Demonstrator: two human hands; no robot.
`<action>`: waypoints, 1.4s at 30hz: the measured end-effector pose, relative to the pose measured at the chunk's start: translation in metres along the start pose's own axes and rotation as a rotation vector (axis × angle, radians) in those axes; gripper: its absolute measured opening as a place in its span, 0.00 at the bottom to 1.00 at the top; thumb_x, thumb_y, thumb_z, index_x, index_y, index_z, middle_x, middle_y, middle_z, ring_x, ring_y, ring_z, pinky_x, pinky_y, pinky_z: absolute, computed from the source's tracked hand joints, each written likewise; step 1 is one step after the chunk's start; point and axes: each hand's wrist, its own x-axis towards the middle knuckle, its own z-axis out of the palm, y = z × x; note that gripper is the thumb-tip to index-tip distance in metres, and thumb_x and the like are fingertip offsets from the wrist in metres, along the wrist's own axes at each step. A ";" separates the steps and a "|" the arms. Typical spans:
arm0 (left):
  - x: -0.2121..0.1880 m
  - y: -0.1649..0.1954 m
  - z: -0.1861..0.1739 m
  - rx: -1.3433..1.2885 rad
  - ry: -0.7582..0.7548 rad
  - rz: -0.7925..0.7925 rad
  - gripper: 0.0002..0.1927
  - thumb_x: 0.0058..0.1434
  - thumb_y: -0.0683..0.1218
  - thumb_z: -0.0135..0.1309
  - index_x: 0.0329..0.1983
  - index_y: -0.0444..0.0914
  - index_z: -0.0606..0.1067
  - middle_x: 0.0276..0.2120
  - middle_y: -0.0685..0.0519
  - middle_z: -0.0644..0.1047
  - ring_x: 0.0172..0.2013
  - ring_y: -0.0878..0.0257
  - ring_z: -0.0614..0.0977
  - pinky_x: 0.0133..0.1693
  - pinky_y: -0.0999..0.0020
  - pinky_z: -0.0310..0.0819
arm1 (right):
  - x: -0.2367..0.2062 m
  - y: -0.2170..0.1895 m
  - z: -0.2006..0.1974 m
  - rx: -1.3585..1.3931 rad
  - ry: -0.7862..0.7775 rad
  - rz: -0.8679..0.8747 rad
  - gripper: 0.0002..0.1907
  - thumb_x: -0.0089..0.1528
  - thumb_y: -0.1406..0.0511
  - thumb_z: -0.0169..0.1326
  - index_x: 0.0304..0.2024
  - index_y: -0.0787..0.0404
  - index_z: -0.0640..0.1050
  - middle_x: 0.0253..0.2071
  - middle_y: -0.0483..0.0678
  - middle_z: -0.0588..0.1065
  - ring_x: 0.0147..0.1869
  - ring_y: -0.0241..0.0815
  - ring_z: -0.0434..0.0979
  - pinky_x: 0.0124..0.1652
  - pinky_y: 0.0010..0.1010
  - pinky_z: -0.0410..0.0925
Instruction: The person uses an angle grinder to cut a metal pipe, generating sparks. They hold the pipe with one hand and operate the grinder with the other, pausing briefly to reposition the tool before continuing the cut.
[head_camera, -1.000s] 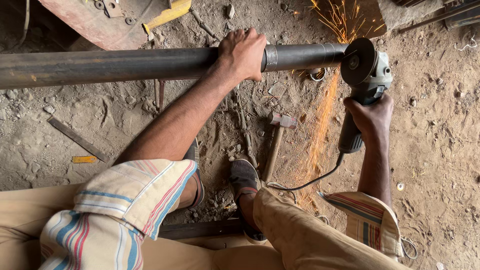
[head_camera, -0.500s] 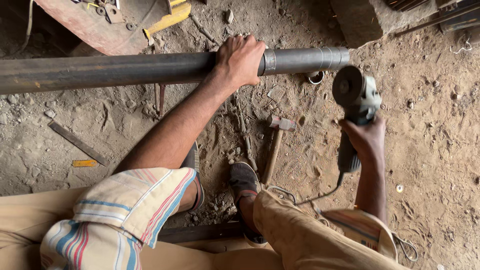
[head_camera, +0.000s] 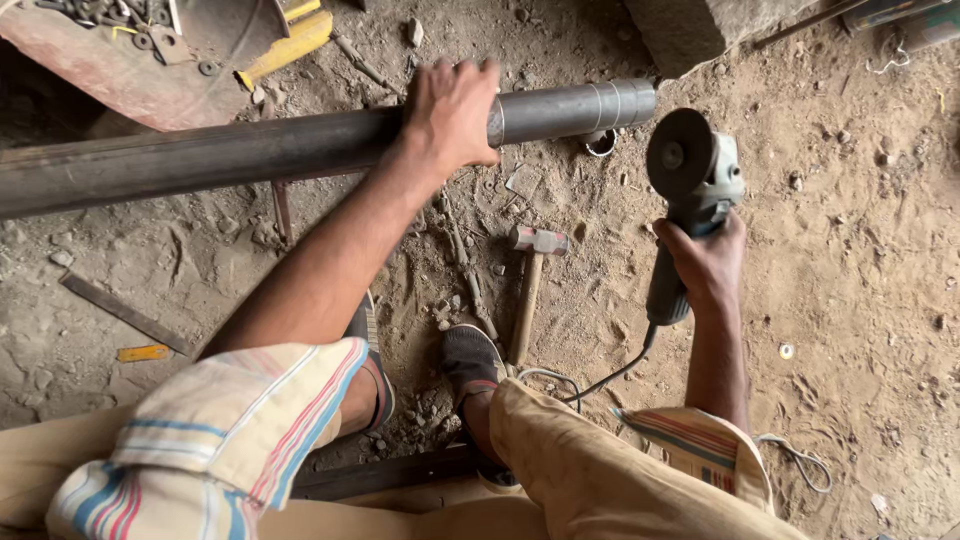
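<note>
On the dirt floor (head_camera: 850, 300) of the workshop, a long grey steel pipe (head_camera: 250, 155) lay across the top part of the view, running in from the left edge and ending near the middle of the top. It seemed to rest on a thin metal leg (head_camera: 282, 205) that kept it up off the dirt. The left hand (head_camera: 452, 110) lay flat over the pipe near its free end, fingers curled down the far side, likely to keep the pipe from rolling. The grip was loose and wide, more a press than a squeeze. The right hand (head_camera: 708, 265) was wrapped tight around the handle of an angle grinder (head_camera: 690, 190), with the fingers fully closed on it. The grinder's round disc pointed up and stood just beside the pipe's end, not touching it, and no sparks showed. Its black cord (head_camera: 610, 375) trailed back toward the person's knees. A hammer (head_camera: 530, 285) with a wooden handle lay on the dirt between the two arms, close to a foot in a dark sandal (head_camera: 470, 360). A yellow tool (head_camera: 285, 45) lay past the pipe, near the top edge.
</note>
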 end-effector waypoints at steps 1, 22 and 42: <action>0.002 -0.001 -0.004 -0.124 -0.281 -0.067 0.41 0.43 0.57 0.76 0.55 0.32 0.75 0.42 0.42 0.80 0.35 0.53 0.83 0.43 0.50 0.83 | 0.004 -0.004 0.002 -0.017 -0.006 -0.011 0.18 0.53 0.65 0.64 0.41 0.64 0.73 0.35 0.48 0.74 0.34 0.40 0.78 0.40 0.39 0.80; 0.006 -0.004 -0.004 -0.055 -0.261 -0.008 0.42 0.42 0.60 0.76 0.52 0.28 0.75 0.40 0.39 0.78 0.31 0.53 0.82 0.35 0.51 0.82 | 0.032 0.005 0.010 -0.173 0.036 0.033 0.22 0.50 0.63 0.67 0.41 0.64 0.72 0.36 0.49 0.73 0.34 0.41 0.78 0.38 0.42 0.80; -0.005 0.006 -0.001 0.105 -0.105 -0.023 0.31 0.47 0.54 0.71 0.47 0.30 0.76 0.33 0.43 0.77 0.25 0.59 0.77 0.27 0.60 0.78 | 0.037 0.001 0.014 -0.223 0.027 -0.033 0.19 0.50 0.63 0.64 0.39 0.64 0.73 0.33 0.50 0.76 0.31 0.42 0.79 0.39 0.46 0.80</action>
